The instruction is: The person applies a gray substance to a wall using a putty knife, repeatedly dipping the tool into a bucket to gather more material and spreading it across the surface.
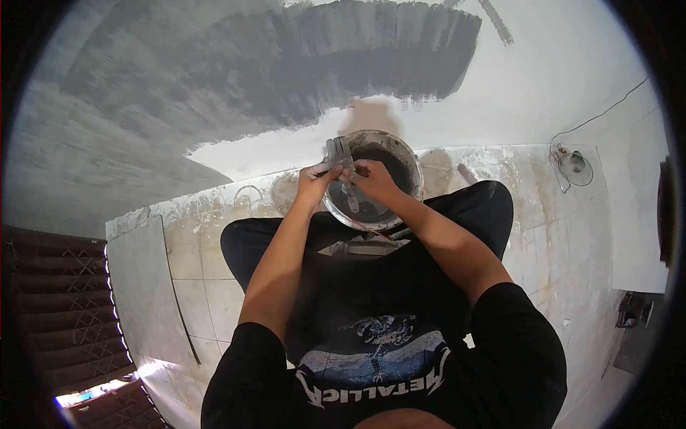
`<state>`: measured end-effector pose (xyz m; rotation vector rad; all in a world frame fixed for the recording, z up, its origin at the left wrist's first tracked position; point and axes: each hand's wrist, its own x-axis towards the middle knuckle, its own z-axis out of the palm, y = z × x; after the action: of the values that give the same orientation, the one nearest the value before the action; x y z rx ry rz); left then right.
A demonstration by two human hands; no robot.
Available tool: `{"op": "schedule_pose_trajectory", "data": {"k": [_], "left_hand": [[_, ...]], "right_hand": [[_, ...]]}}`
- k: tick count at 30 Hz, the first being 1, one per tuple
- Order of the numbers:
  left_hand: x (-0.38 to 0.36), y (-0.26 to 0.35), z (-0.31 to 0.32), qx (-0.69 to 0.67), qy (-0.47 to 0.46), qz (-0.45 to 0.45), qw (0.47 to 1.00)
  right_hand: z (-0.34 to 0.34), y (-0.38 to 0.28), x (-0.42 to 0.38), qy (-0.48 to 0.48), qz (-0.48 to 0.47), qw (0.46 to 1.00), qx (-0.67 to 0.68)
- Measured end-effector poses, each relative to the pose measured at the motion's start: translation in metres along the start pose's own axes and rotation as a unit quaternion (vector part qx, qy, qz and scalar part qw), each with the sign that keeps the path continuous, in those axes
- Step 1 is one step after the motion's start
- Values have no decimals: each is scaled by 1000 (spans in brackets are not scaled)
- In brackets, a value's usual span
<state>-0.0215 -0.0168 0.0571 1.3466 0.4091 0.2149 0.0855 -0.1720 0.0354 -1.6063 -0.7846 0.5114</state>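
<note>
A grey-coated paintbrush (338, 151) is held over the left rim of a round bucket (417, 187), its head up towards the wall and its handle angled down over the opening. My left hand (313, 183) is closed round the brush near its middle. My right hand (376, 181) has its fingers pinched against the other side of the brush, close to the left fingertips. Dark grey wet paint or slurry (379, 159) lies inside the bucket, which stands between my folded legs. Grey residue coats the bucket's inner wall.
Ahead is a white wall (443, 125) with a broad dark grey painted area (364, 61). A round fan-like object (575, 167) with a cord sits at the right. A flat grey board (143, 275) lies on the stained tile floor (214, 300), near a brown slatted gate (61, 300).
</note>
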Motion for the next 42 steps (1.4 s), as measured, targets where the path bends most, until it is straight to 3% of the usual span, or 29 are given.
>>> {"op": "schedule_pose_trajectory", "data": {"k": [3,6,9,12,18,21,24,27,30,32,35,36,39,42], "left_hand": [[0,-1,0,-2,17,-11,1000],[1,-6,2,37,19,41,998],[-7,8,17,48,69,51,995],[-9,9,22,161,102,116,975],[0,-2,24,105,132,73,983],[-1,-5,18,-56,93,21,994],[-8,6,21,-87,115,-14,990],[-9,19,27,-123,102,-23,987],[-5,17,25,-8,97,-2,995],[2,0,15,116,120,145,975],[13,-10,-1,300,196,315,879],[12,-15,-10,357,229,357,832],[32,-79,-48,363,321,369,793],[26,-101,-57,155,331,166,916]], "right_hand": [[1,2,2,2,-6,1000,-7],[-8,-5,4,4,-40,986,-161],[-7,-28,-2,51,-56,988,-135],[-2,-26,-3,95,-62,986,-125],[-4,-42,-4,147,-88,967,-187],[-10,-52,-2,74,-5,990,-117],[-11,-32,3,-10,75,997,-15],[-4,-36,-4,-133,237,952,141],[3,-44,-7,-75,164,962,205],[2,-45,-3,-12,144,972,183],[-6,-67,13,18,111,986,126],[-6,-104,15,53,105,981,154],[-8,-102,48,60,-28,977,200],[-7,-141,75,126,-111,982,84]]}}
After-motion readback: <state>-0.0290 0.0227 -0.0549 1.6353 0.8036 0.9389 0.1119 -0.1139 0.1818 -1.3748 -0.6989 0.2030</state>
